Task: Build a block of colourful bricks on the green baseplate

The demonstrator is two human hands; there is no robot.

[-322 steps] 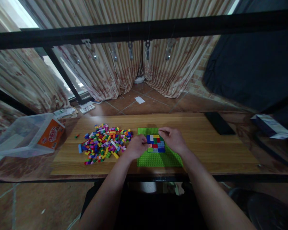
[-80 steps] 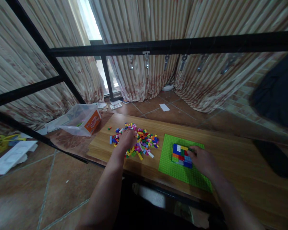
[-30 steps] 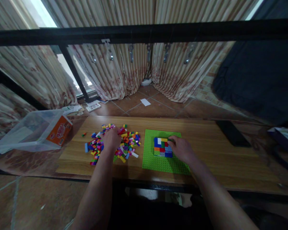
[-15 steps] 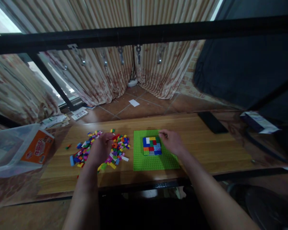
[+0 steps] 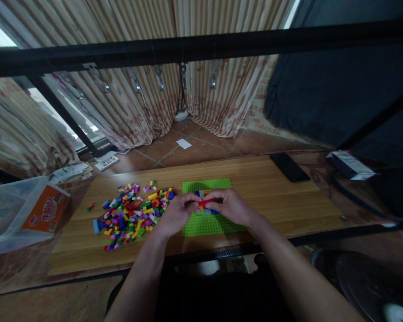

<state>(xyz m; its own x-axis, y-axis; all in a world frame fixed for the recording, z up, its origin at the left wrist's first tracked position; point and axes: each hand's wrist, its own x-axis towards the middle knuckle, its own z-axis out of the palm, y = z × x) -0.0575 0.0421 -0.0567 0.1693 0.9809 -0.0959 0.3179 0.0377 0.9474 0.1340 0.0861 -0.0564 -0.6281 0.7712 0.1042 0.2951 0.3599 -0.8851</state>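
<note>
Over the green baseplate [image 5: 204,228] both hands meet. Between their fingertips is a red toy brick [image 5: 205,202]. My left hand [image 5: 176,213] pinches its left side, and my right hand [image 5: 233,205] grips the right side with closed fingers. Just beneath and behind them lies a block of multicoloured bricks [image 5: 201,193] on the baseplate, largely hidden by the fingers. Whether the red brick touches that block I cannot tell. To the left of my left hand spreads a pile of loose coloured bricks [image 5: 130,214] on the wooden table.
A black phone [image 5: 289,167] lies at the right on the wooden table [image 5: 272,192]. Left of the table stands a clear plastic bin [image 5: 11,214] with an orange label. A dark metal bar [image 5: 154,51] crosses above. A box [image 5: 351,164] sits at the far right.
My left hand has moved right from the brick pile to the baseplate, bringing a red brick. My right hand has shifted left and now grips it too. The view has shifted slightly.
</note>
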